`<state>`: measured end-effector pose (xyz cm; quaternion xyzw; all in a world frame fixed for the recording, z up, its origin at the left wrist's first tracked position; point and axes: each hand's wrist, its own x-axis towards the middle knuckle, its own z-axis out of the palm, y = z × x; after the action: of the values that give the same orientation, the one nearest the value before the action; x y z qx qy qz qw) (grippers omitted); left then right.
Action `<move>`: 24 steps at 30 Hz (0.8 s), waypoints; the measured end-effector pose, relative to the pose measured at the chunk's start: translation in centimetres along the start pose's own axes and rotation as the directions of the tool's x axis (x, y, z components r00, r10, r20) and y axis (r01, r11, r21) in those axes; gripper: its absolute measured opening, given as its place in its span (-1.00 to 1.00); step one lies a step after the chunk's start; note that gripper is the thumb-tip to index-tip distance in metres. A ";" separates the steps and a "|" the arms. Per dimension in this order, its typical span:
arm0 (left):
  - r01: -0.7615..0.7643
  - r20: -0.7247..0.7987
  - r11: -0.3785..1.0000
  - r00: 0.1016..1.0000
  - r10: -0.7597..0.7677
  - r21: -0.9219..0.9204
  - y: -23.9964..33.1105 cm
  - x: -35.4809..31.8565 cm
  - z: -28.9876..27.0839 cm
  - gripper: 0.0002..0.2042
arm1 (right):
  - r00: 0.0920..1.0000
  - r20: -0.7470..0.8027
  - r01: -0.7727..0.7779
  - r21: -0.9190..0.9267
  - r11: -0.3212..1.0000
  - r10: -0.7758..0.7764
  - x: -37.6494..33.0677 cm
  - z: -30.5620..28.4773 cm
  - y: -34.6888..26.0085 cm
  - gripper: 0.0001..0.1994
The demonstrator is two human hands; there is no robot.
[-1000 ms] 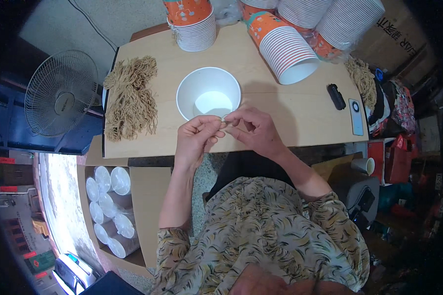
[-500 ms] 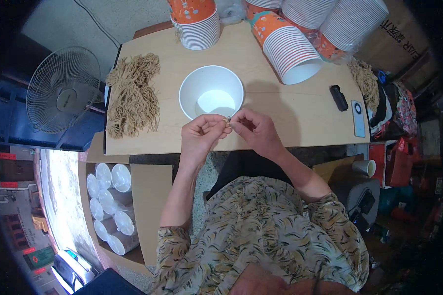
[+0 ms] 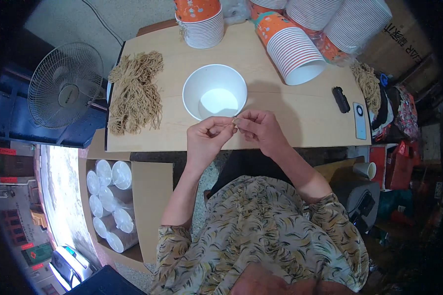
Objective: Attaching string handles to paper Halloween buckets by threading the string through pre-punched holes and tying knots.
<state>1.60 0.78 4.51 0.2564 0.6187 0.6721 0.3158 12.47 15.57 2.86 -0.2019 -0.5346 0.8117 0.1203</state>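
Just in front of a white paper tub (image 3: 214,92), my left hand (image 3: 209,140) and my right hand (image 3: 264,132) meet with fingertips pinched together. Something tiny lies between them, perhaps a bit of tan cord; it is too small to make out. The open tub stands upright on the table, white inside, with nothing visible in it. A heap of tan twisted cords (image 3: 135,93) lies at the table's left side, apart from both hands.
Nested orange-and-white tubs stand (image 3: 199,24) and lie (image 3: 295,51) at the back of the wooden table (image 3: 172,132). A black object (image 3: 340,100) and a phone (image 3: 360,121) rest at right. Left are a fan (image 3: 66,86) and a carton (image 3: 152,211) of wrapped cups.
Both hands stay pinched together, their fingers shifted slightly. The whole view has moved a little, so the table and tub appear slightly farther right.
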 end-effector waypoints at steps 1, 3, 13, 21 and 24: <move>0.000 0.001 1.000 1.000 0.000 0.000 -0.1 0.0 0.0 -0.84 | 0.999 0.001 -0.038 0.079 0.996 0.038 0.0 -0.1 0.1 -0.81; 0.009 -0.002 1.000 1.000 -0.009 -0.012 -0.2 0.0 0.0 -0.84 | 0.997 0.006 -0.076 0.136 0.988 0.076 0.0 -0.1 0.0 -0.80; 0.044 0.048 0.998 0.998 -0.042 -0.033 0.1 0.5 -0.5 -0.88 | 0.992 -0.088 0.081 -0.067 0.994 -0.087 -0.2 0.4 -2.0 -0.77; 0.074 0.124 0.995 0.990 -0.065 -0.064 0.0 0.7 -0.5 -0.91 | 0.991 0.093 -0.090 -0.080 0.993 0.097 0.5 -0.3 -2.1 -0.87; 0.072 0.113 0.992 0.992 -0.061 -0.102 0.3 0.5 -0.3 -0.92 | 0.986 0.142 -0.075 -0.089 0.993 0.087 -0.1 -0.1 -2.0 -0.88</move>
<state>0.95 0.94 4.70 0.2551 0.5722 0.6780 0.3845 12.56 16.46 4.68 -0.1687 -0.5665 0.8056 0.0395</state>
